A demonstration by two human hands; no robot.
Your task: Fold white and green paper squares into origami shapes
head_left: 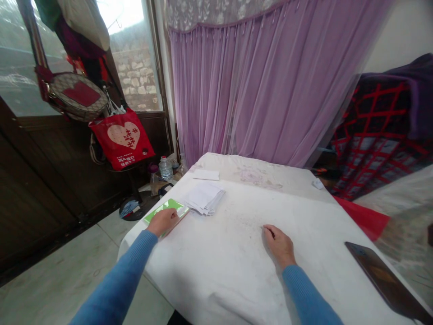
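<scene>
My left hand (pixel 164 220) rests on a green and white pack (pixel 166 210) at the left edge of the white-covered table (pixel 237 271); its fingers curl over the pack. Just beyond it lies a fanned stack of white envelopes (pixel 204 197), and a single white envelope (pixel 206 174) lies farther back. My right hand (pixel 279 245) lies palm down on the bare cloth near the table's middle, its fingers curled under, with nothing visible in it. Both arms wear blue sleeves.
A dark phone (pixel 385 280) lies at the table's right front edge. A small white scrap (pixel 318 183) sits at the far right. Purple curtains (pixel 264 90) hang behind. A red heart bag (pixel 121 140), a water bottle (pixel 165 168) and clutter stand on the floor at the left.
</scene>
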